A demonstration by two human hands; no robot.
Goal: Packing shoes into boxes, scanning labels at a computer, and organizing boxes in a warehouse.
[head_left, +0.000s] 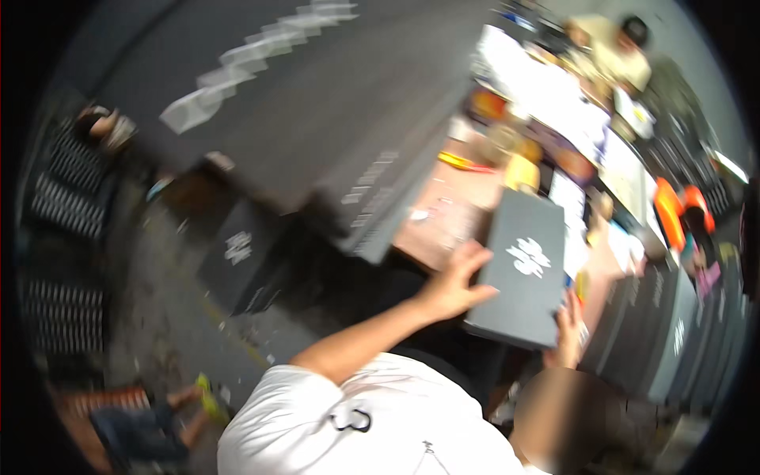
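Neither of my hands shows in the head view. A big stack of flat dark boxes [301,111] with white labels along its edge fills the upper left, very close to the camera; what holds it is hidden. Below me a person in a white T-shirt [356,427] grips a flat dark box with a white logo [522,269]. One hand [455,286] is on its left edge and the other hand [568,332] on its lower right corner. The picture is motion-blurred.
A brown table [443,222] carries papers, yellow objects and clutter. Another person in a cap [617,47] is at its far end. Dark boxes [673,332] stand in a row at right, one [237,253] on the floor. Someone's legs in yellow sandals [170,412] are lower left.
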